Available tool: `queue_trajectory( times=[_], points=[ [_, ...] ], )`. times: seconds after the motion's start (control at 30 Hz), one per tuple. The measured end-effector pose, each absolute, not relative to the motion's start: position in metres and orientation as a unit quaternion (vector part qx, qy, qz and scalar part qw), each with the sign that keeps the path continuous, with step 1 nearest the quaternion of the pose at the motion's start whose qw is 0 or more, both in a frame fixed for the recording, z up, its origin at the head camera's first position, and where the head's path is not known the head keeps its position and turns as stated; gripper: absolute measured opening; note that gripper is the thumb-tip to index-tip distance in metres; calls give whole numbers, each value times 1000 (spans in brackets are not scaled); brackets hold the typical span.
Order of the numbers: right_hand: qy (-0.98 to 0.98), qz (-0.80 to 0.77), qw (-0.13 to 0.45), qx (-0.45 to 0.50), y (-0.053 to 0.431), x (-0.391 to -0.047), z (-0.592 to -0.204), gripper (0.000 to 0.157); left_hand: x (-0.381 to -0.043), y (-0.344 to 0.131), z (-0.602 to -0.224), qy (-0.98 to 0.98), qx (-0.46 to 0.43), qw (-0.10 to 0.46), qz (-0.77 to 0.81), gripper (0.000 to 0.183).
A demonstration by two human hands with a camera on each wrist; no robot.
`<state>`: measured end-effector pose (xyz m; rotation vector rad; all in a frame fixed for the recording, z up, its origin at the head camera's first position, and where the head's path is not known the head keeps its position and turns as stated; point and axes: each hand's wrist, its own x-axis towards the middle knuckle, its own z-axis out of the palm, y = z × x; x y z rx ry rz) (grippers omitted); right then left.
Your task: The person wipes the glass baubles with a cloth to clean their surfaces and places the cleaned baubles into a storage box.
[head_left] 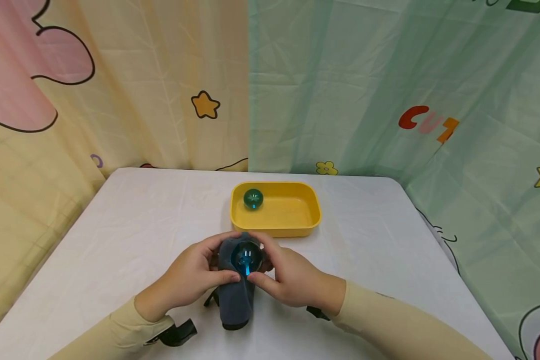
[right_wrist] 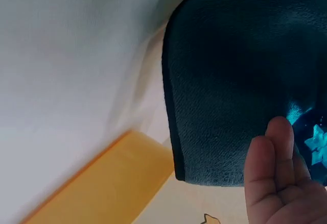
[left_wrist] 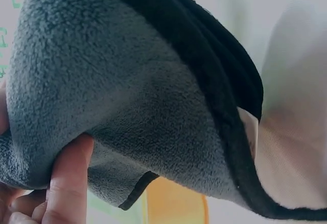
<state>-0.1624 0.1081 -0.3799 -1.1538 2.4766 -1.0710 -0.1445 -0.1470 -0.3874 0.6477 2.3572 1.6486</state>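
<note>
In the head view a clear blue ball (head_left: 246, 257) rests against a grey cloth with a black edge (head_left: 235, 302). The left hand (head_left: 195, 275) grips the cloth beside the ball, its thumb on the front; the left wrist view shows the fuzzy cloth (left_wrist: 122, 81) draped over the fingers. From the other side the right hand (head_left: 292, 275) holds the ball between thumb and fingers. A star shape shows inside the ball (right_wrist: 318, 145) in the right wrist view, partly cut off by the frame. The cloth's lower end hangs toward the person.
A yellow tray (head_left: 292, 210) stands just beyond the hands, with a green transparent ball (head_left: 253, 199) in its left part. White cloth covers the table (head_left: 364, 240). Printed curtains (head_left: 333, 90) enclose the back and sides.
</note>
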Motion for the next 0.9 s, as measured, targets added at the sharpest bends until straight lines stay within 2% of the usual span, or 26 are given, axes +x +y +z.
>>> queue_trajectory(
  times=[0.1, 0.37, 0.53, 0.67, 0.8, 0.9],
  points=[
    [847, -325, 83, -413, 108, -162, -379, 79, -145, -148, -387, 791, 221, 100, 562, 76],
    [856, -286, 70, -425, 110, -164, -377, 69, -144, -151, -385, 771, 235, 109, 583, 75],
    [838, -350, 98, -406, 110, -164, -377, 68, -143, -149, -384, 759, 233, 118, 596, 75],
    [814, -425, 141, -369, 109, -164, -379, 50, -143, -148, -385, 754, 234, 123, 602, 76],
    [810, -448, 134, -354, 107, -163, -380, 38, -142, -147, -385, 759, 231, 119, 597, 77],
    [818, -431, 112, -363, 107, -162, -381, 52, -142, -146, -385, 766, 227, 112, 590, 77]
  ],
)
